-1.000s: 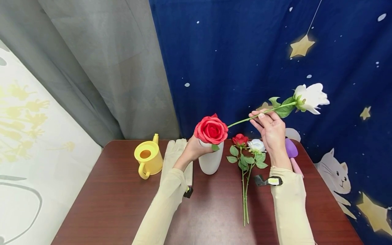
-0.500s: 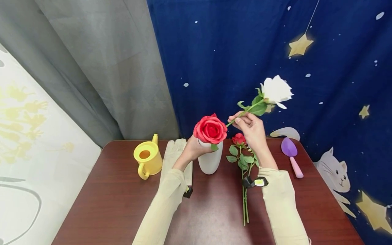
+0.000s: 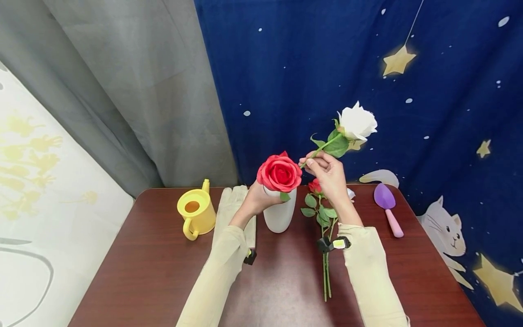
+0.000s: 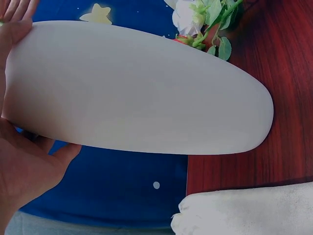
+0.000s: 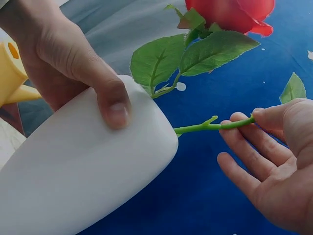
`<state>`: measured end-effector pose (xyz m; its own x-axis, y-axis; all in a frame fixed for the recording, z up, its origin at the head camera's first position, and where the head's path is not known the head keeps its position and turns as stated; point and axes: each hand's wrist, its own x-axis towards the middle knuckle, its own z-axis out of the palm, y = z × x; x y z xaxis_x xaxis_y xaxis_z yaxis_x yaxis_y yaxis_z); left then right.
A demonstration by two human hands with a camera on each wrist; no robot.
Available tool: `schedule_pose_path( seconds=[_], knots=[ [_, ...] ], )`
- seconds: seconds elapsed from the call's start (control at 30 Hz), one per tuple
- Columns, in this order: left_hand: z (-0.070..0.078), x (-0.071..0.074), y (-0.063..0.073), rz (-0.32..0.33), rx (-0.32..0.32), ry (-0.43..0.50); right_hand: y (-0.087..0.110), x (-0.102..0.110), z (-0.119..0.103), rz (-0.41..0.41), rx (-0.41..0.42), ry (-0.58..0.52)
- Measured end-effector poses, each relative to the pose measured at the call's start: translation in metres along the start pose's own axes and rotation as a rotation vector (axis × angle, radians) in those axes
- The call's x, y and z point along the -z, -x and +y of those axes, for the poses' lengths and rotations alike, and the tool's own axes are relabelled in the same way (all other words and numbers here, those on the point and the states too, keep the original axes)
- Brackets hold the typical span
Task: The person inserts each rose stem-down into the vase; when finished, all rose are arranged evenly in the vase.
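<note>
Left hand [image 3: 255, 200] wraps the upper part of a smooth white tapered vase [image 3: 279, 215], thumb on one side, other fingers round the opposite side, so clamped on it. Vase is near the middle of the dark reddish-brown wood-grain surface [image 3: 286, 281], at its far edge; can't tell if the base touches down.

Red artificial rose with green leaves [image 3: 279, 172] stands in the vase, bloom above the mouth and hiding it from the head view.

Right hand [image 3: 330, 175] pinches the green stem of a white artificial rose [image 3: 357, 121] between thumb and fingertips; remaining fingers loosely bent, apart from the stem. Stem slants down to the vase mouth, meeting the rim in the right wrist view; depth inside not visible. White bloom leans up and right, well above the surface, against a navy star-print curtain [image 3: 306, 59].

Below the right forearm, a second red rose [image 3: 314, 186] and a second white rose [image 3: 351, 194] lie side by side, partly hidden, stems pointing toward the person. Left of the vase: off-white cloth gloves [image 3: 224, 211], then a yellow watering can [image 3: 202, 220]. Far right: purple trowel with pink handle [image 3: 385, 197].
</note>
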<state>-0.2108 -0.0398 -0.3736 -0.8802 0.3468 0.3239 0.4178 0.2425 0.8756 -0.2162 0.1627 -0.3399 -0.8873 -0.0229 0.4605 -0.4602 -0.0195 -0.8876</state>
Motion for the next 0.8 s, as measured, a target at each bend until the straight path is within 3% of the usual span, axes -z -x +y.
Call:
schedule_pose_path(
  seconds=[0.13, 0.23, 0.33, 0.4, 0.47, 0.57, 0.67, 0.8],
  knots=[
    [0.000, 0.001, 0.001, 0.010, 0.007, 0.006, 0.001, -0.008, 0.010, -0.037, -0.053, 0.280],
    [0.000, 0.001, 0.001, 0.011, 0.011, 0.008, 0.007, -0.012, 0.019, -0.118, -0.107, 0.479],
    [0.000, 0.000, 0.000, 0.004, 0.001, 0.013, 0.013, -0.013, 0.026, -0.203, -0.181, 0.401],
    [-0.001, -0.001, -0.002, -0.001, -0.012, 0.025, 0.017, -0.010, 0.029, -0.254, -0.255, 0.231],
    [-0.001, -0.001, -0.002, -0.002, -0.011, 0.034, 0.022, -0.005, 0.031, -0.264, -0.332, 0.049],
    [-0.001, 0.000, -0.003, -0.003, -0.011, 0.040, 0.028, 0.007, 0.039, -0.222, -0.413, -0.111],
    [-0.001, 0.000, -0.001, 0.000, 0.000, 0.030, 0.035, 0.020, 0.051, -0.164, -0.469, -0.105],
    [0.000, 0.000, 0.000, 0.002, 0.014, 0.022, 0.047, 0.038, 0.070, -0.109, -0.555, 0.082]
  ],
)
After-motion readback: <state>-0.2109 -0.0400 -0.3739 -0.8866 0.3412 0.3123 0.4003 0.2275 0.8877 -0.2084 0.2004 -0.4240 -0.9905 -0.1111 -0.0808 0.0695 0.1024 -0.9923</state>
